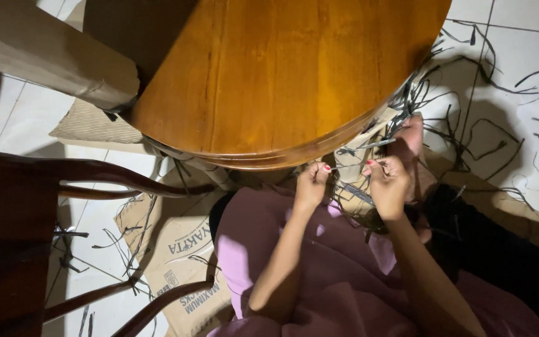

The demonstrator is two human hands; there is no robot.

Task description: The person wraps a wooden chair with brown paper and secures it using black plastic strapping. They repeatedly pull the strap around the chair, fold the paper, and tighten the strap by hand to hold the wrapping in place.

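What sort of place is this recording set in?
Probably a room in a home, used for craft work on the floor: a round wooden table, a dark wooden chair, and white floor tiles littered with dark strips and flattened cardboard.

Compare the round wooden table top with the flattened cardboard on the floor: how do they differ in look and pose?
The table top is glossy, orange-brown and curved at its edge; the cardboard is dull, pale brown and straight-edged. The table top stands raised above the hands; the cardboard lies flat on the tiled floor, with thin dark strips strewn across it. Both are brown.
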